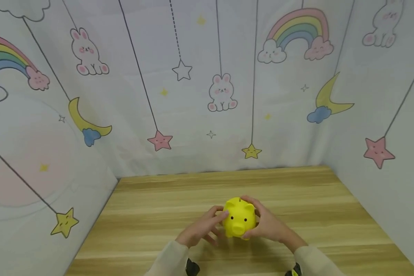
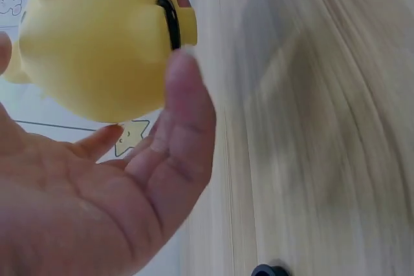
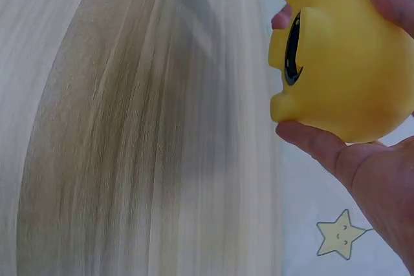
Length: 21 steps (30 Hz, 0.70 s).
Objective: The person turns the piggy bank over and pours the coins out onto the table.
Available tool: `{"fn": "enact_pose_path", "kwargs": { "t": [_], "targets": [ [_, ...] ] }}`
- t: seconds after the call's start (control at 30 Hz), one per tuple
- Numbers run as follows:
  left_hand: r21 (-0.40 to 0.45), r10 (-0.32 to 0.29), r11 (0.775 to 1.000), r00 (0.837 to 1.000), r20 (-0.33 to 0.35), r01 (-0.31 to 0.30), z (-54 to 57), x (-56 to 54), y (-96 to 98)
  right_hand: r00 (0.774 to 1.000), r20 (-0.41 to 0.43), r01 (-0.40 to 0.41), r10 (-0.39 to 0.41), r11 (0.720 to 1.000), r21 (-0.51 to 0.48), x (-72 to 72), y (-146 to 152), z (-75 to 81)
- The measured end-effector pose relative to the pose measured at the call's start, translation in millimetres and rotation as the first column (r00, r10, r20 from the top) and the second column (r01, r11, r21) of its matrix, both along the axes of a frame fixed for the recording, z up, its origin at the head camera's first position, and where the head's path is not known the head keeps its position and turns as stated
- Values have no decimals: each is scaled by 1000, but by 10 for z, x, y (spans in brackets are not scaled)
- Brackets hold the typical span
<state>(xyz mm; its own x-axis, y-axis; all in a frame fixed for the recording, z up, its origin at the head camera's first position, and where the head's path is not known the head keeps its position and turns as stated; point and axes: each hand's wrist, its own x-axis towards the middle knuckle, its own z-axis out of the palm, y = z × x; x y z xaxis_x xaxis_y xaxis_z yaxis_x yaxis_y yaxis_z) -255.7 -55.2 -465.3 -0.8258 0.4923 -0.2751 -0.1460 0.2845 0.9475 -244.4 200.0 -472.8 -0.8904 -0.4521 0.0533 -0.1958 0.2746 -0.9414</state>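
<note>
A yellow piggy bank (image 1: 239, 224) faces me, its snout and two dark eyes showing and a slot on top. My right hand (image 1: 270, 224) grips it along its right side, thumb low beside the snout and fingers up near the slot. On the other side my left hand (image 1: 205, 226) holds the bank, thumb against the cheek and fingers curving round. Both wrist views show the bank held off the table. A dark rounded rim (image 2: 169, 21) is on its underside, and a left fingertip overlaps it in the left wrist view.
A wood-grain table (image 1: 151, 214) lies under the hands. Pale printed cloth (image 1: 193, 115) with rabbits, stars and rainbows stands at the back and both sides. Dark bands (image 1: 192, 267) are at the wrists. In the left wrist view a small black round thing (image 2: 268, 269) is at the bottom edge.
</note>
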Motion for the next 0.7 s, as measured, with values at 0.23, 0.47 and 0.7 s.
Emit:
{"fn": "enact_pose_path", "kwargs": {
  "t": [0.23,0.47,0.7],
  "targets": [
    [36,-8,999,1000,22,7,-13,7,70,996,-82,-29,33,998,47,25,-58,-71],
    [91,55,994,998,-3,-54,-72,3,139,999,-22,-46,46,999,24,46,-85,-66],
    [129,146,982,989,-33,-141,-97,-15,130,993,116,19,-17,1000,-16,38,-81,-6]
  ]
}}
